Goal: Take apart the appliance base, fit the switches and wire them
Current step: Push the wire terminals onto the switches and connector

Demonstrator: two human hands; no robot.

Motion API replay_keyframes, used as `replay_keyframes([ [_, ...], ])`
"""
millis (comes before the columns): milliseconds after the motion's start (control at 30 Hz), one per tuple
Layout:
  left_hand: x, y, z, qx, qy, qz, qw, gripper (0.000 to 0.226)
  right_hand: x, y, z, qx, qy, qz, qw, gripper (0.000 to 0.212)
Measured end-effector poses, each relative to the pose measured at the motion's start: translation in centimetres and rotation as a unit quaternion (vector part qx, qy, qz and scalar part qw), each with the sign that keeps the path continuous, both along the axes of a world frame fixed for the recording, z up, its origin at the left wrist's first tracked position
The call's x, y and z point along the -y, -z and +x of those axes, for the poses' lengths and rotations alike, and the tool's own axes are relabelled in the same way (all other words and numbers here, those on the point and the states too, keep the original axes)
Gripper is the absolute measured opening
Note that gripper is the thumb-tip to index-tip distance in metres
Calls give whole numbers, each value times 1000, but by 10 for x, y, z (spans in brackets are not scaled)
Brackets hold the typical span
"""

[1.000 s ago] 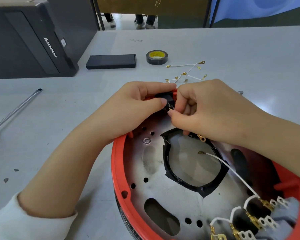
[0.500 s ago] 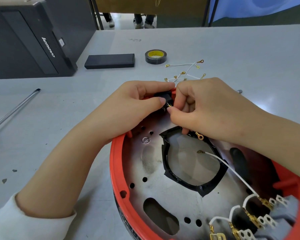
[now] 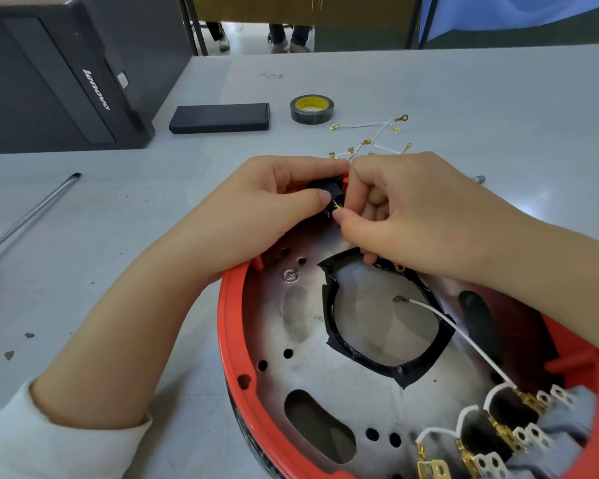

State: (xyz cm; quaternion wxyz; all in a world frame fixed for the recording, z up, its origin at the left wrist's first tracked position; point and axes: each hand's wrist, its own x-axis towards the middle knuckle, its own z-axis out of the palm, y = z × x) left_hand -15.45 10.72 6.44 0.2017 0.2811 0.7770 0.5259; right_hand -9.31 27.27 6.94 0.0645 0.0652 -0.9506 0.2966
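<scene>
Wiring step, apparently: the left hand (image 3: 274,202) grips the black switch (image 3: 325,191) seated at the far rim of the red appliance base (image 3: 229,326), while the right hand (image 3: 405,216), just beside it, pinches a brass wire terminal (image 3: 338,205) against the switch (its tabs are hidden). The next move likely calls for aligned, straight pressure.

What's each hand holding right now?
Left hand: grips the black switch at the red base rim.
Right hand: pinches a brass terminal against the switch.
</scene>
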Motion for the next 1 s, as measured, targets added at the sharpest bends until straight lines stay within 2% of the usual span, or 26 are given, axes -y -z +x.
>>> replay_keyframes([
  [1000, -1, 1, -1, 12, 1, 19, 1000, 39, 3, 2, 2, -19, 13, 8, 1000, 17],
])
